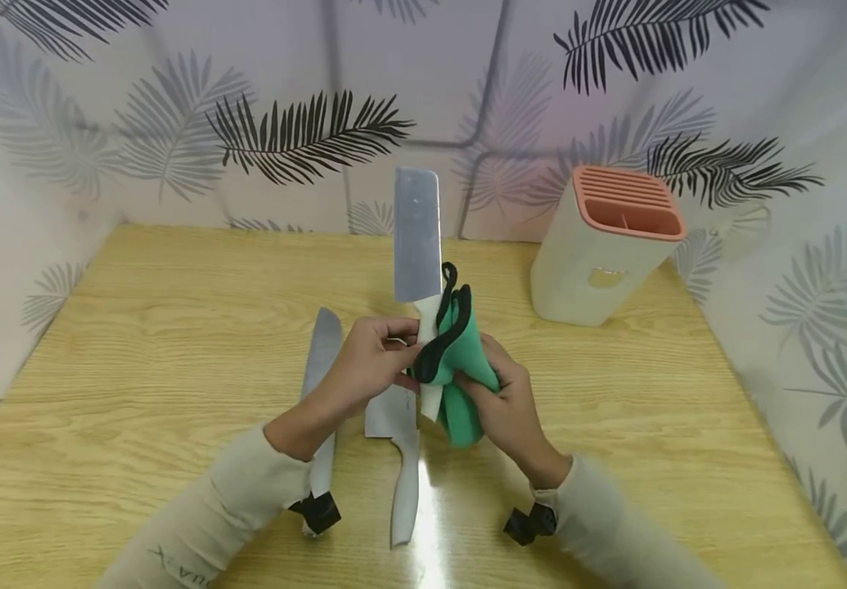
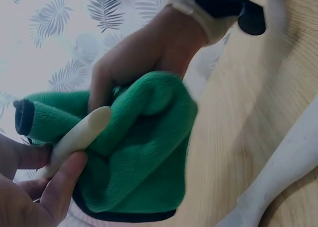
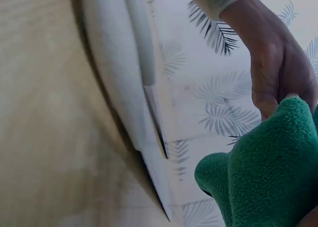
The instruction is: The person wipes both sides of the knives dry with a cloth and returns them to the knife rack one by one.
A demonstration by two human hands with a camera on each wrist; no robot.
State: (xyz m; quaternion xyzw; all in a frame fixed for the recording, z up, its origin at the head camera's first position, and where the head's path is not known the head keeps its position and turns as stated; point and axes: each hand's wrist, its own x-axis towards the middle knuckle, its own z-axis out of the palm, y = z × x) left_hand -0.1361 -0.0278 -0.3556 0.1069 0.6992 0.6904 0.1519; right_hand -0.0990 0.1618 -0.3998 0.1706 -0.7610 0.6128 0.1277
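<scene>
Cleaver (image 1: 417, 237) is held upright above the table (image 1: 136, 368), handle pinched by L hand (image 1: 364, 368); green cloth (image 1: 460, 368) is gripped around the handle by R hand (image 1: 504, 405). Risk: handle could slip w/ a loose pinch, blade dropping onto two knives (image 1: 364, 401) below.

Wooden table (image 1: 136, 393) against leaf-patterned walls (image 1: 173, 123), apparently fabric.

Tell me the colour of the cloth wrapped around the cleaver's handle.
The cloth is green with a black edge trim, shown best in the left wrist view.
</scene>
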